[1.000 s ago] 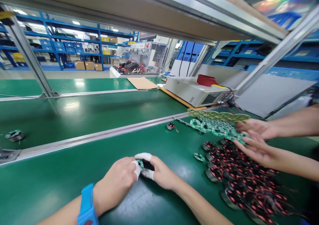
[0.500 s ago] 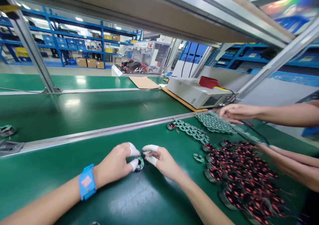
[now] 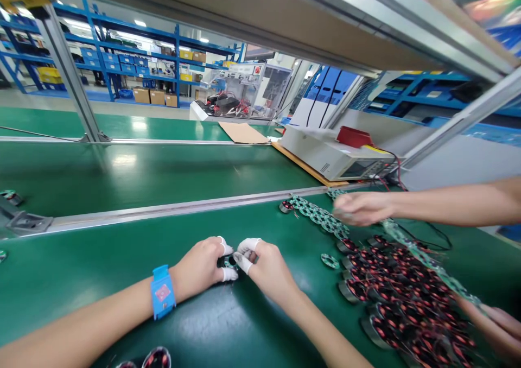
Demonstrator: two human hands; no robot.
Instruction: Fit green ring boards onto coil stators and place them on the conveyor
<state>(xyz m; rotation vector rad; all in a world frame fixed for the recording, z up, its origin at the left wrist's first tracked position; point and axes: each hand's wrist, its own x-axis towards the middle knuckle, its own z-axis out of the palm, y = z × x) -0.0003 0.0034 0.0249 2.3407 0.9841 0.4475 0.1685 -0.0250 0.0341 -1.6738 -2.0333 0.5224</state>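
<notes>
My left hand (image 3: 202, 264), with white finger cots and a blue wristband (image 3: 163, 292), grips a small motor stator topped by a green ring-shaped circuit board (image 3: 230, 262), low over the green mat. At the ring's right edge, the cotted thumb and fingers of my right hand (image 3: 265, 264) are pinched together; what lies between them is hidden. A loose ring board (image 3: 329, 261) lies to the right of that hand. Beyond it a crowd of copper-wound stators (image 3: 399, 286) covers the mat. One single stator (image 3: 286, 207) sits beside a panel of ring boards (image 3: 317, 214).
From the right reach a co-worker's hand (image 3: 362, 208), blurred, and their other hand (image 3: 499, 327), near a strip of ring boards (image 3: 427, 257). A metal rail (image 3: 163, 211) crosses the bench. A grey instrument (image 3: 321, 148) stands behind. Partly visible stators (image 3: 158, 358) are at the bottom edge.
My right hand has closed in on the stator, its fingertips now at the ring board. The co-worker's upper hand has moved left over the panels, and a strip now stretches across the stators.
</notes>
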